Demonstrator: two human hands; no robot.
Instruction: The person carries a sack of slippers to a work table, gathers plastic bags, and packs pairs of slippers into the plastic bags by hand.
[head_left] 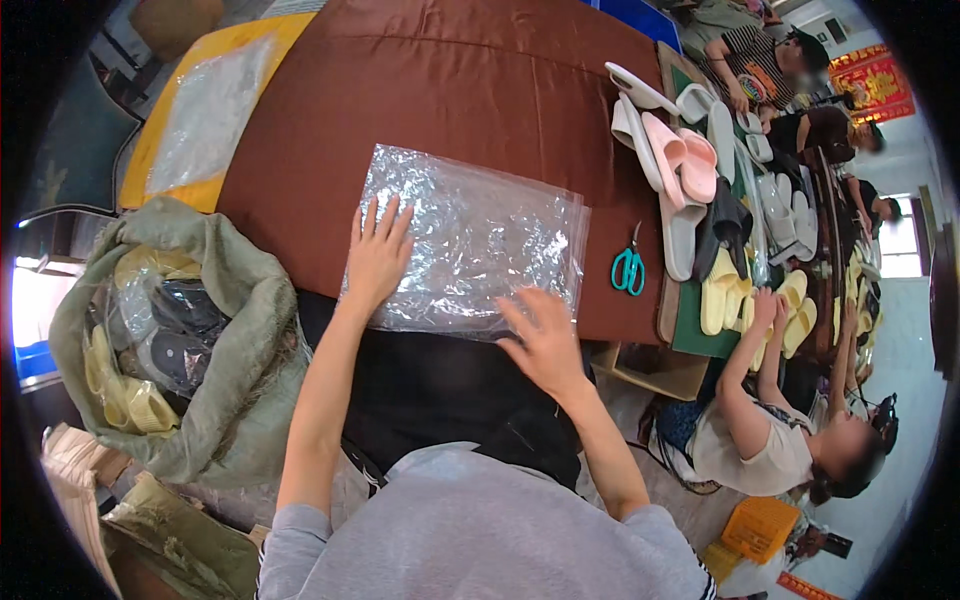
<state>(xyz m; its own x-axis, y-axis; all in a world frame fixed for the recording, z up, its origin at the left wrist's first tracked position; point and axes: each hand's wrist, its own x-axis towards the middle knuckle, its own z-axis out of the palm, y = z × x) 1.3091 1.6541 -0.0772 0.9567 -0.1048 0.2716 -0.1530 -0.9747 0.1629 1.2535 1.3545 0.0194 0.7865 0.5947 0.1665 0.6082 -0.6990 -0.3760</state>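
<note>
A stack of clear plastic bags (480, 235) lies flat on the brown-covered table (450, 90), close to its near edge. My left hand (378, 255) rests on the left side of the bags, its fingers stretched out. Over their near right corner is my right hand (543, 338), fingers spread and slightly curled; I cannot tell whether its fingertips touch the plastic. Neither hand grips anything. To the right of the bags lie scissors (629, 268) with teal handles.
Left stands a green woven sack (230, 330) of bagged slippers. Beyond it, more clear bags (210, 110) lie on a yellow surface. At the right, pink slides (690, 165), yellow slides (722, 292) and others cover a green-topped conveyor line, where several people work. An orange crate (758, 528) sits lower right.
</note>
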